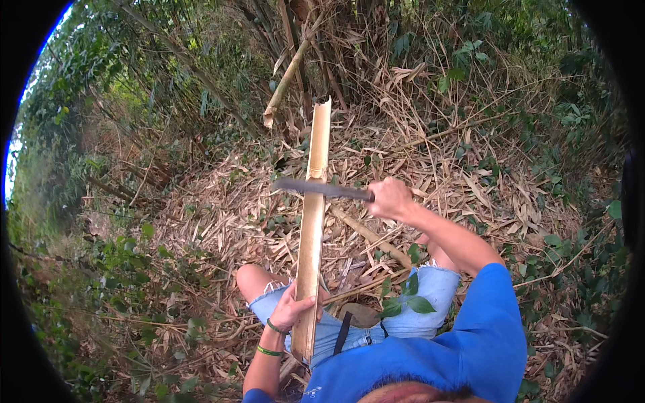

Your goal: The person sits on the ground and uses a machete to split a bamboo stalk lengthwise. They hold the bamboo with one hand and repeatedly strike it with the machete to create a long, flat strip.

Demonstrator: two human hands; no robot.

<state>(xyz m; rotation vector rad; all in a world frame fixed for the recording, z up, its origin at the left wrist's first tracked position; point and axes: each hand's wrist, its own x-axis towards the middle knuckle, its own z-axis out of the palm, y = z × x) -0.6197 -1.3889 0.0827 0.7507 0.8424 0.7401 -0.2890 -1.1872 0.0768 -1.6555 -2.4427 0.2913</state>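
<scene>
A long split length of bamboo (310,245) stands out in front of me, its pale hollow inner face showing and a node ridge crossing it in the upper part. My left hand (293,308) is closed around its lower part, the thumb lying over the hollow side. In my right hand (390,199) is the handle of a machete (326,189), gripped in a fist. The dark blade lies across the bamboo just below the node, pointing left and slightly blurred. Whether the blade touches the bamboo, I cannot tell.
Dry bamboo leaves (208,221) cover the ground. A cut bamboo pole (285,80) slants down from the thicket ahead, and another bamboo piece (369,235) lies near my right knee. Green leaves (408,303) hang over my thigh. Dense brush rises on both sides.
</scene>
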